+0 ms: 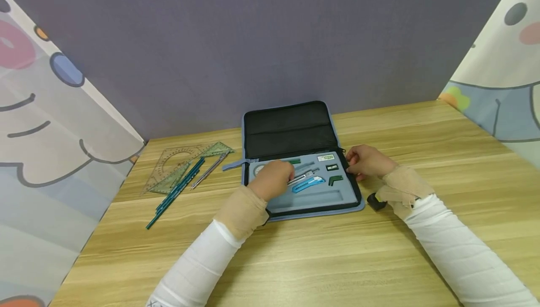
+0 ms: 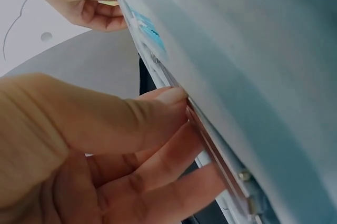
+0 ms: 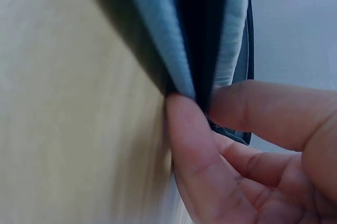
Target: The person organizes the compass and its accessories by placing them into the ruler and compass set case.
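Observation:
A zippered case (image 1: pixel 295 214) lies unfolded on the table with its black-lined lid laid back and a grey moulded tray (image 1: pixel 278 203) inside. My left hand (image 1: pixel 271 180) is over the tray's left half. Its thumb and fingers pinch a long, slim metal compass (image 2: pixel 216 153), whose far end shows beyond the hand in the head view. My right hand (image 1: pixel 366 160) pinches the case's right edge between thumb and fingers. In the tray sit a blue utility knife (image 1: pixel 309 184), a green sharpener (image 1: pixel 332 167), an eraser (image 1: pixel 326 157) and a small dark green angled piece (image 1: pixel 335 179).
Left of the case lie several green pencils (image 1: pixel 177 190), a second metal compass (image 1: pixel 210 170) and clear set squares (image 1: pixel 168 157). A blue strap (image 1: pixel 234 164) sticks out from the case's left side. A grey partition (image 1: pixel 270 40) stands behind.

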Demonstrator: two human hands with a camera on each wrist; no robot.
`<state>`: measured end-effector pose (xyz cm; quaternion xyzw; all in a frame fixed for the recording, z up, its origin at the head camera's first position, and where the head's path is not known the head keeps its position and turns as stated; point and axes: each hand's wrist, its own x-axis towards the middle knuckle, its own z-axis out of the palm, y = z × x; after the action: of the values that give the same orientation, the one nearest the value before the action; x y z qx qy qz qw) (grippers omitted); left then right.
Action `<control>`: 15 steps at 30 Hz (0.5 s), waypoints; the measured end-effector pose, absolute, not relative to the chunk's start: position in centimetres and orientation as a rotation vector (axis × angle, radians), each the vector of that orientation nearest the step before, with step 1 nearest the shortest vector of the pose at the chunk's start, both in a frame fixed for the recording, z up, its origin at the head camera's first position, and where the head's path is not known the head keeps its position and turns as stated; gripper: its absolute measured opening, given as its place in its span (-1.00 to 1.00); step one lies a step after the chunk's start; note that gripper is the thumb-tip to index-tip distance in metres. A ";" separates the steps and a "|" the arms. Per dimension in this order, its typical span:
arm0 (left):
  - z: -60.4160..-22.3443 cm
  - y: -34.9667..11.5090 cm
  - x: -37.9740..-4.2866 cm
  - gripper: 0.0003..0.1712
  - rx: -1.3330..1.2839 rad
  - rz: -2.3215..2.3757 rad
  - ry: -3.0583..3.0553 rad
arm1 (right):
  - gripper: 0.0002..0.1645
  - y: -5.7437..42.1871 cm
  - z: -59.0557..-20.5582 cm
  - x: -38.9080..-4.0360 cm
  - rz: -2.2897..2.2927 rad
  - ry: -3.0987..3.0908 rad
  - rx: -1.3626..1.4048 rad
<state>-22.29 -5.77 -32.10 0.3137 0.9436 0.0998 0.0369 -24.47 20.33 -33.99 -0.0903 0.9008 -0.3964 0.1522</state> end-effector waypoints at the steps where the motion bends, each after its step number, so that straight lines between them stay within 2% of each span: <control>1: -32.1 -5.7 -22.3 -0.44 0.971 0.301 2.901 | -0.62 20.3 -34.0 -24.5 -1.139 2.582 -0.257; 15: -32.6 -5.2 -22.3 -0.35 1.034 0.260 2.966 | -0.62 20.3 -34.0 -24.4 -1.144 2.578 -0.249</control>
<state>-22.26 -5.25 -32.64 0.3279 0.9411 0.0826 -0.0051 -24.38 20.34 -33.96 -0.0867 0.8996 -0.3993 0.1543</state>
